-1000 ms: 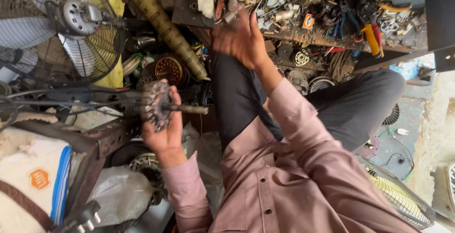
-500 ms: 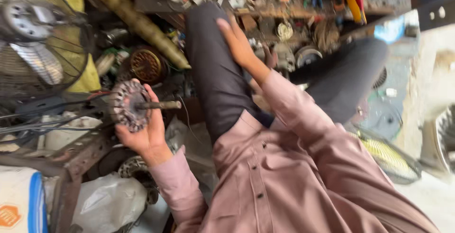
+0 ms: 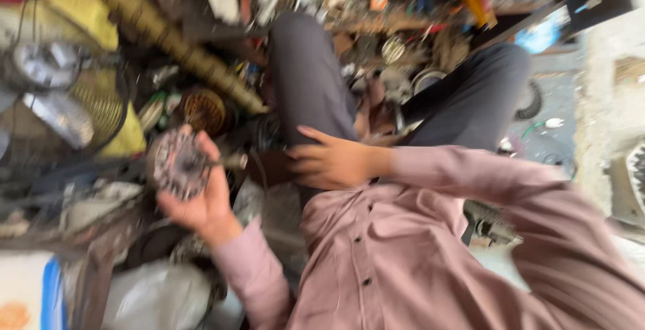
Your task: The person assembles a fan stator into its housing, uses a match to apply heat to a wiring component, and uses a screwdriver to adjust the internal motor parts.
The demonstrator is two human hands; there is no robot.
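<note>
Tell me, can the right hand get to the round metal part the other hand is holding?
Probably yes. The right hand rests on the thigh, empty, close to the round metal part in the left hand, nothing between.

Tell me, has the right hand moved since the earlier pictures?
Yes. The right hand has come back from the cluttered shelf beyond the knees toward the body, and now lies near the thigh.

Shirt [image 3: 416, 263]: dusty pink, dark buttons. Trousers [image 3: 316, 81], above the shirt: dark grey. Motor part [image 3: 176, 163], left of the shirt: grey-brown, rust-flecked. Ribbed hose [image 3: 168, 38], upper left of the shirt: yellowish tan. Container [image 3: 30, 296], far left of the shirt: white, blue edge.
</note>
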